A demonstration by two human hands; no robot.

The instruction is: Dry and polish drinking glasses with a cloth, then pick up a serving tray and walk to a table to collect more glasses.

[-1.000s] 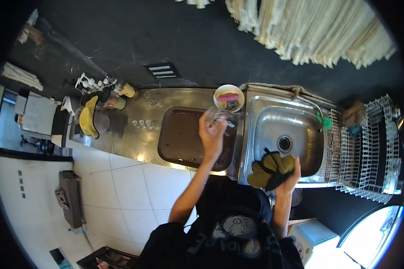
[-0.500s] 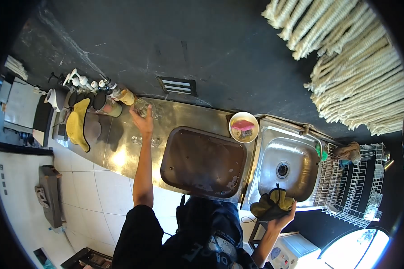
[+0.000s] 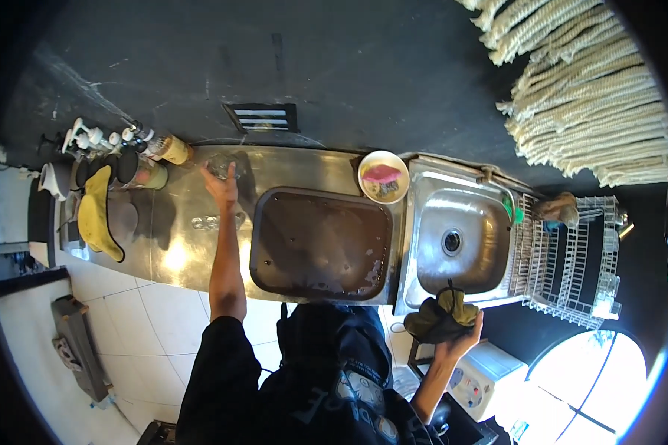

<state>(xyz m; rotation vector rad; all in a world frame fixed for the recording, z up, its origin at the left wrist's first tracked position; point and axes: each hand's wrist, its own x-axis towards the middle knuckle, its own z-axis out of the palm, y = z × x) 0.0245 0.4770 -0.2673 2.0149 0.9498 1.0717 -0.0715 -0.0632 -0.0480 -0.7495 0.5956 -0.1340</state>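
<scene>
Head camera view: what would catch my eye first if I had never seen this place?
Probably the long steel counter against the dark wall, with a big brown tray in its middle and a sink to the right. The left hand reaches to a clear glass at the back, while the right hand grips an olive cloth near the sink's front edge.

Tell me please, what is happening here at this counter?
A person stands at a steel counter. The left hand reaches to the back of the counter and touches a clear glass. The right hand holds an olive cloth at the front edge of the sink. A dark tray lies between them, and a small bowl sits by the sink.
</scene>
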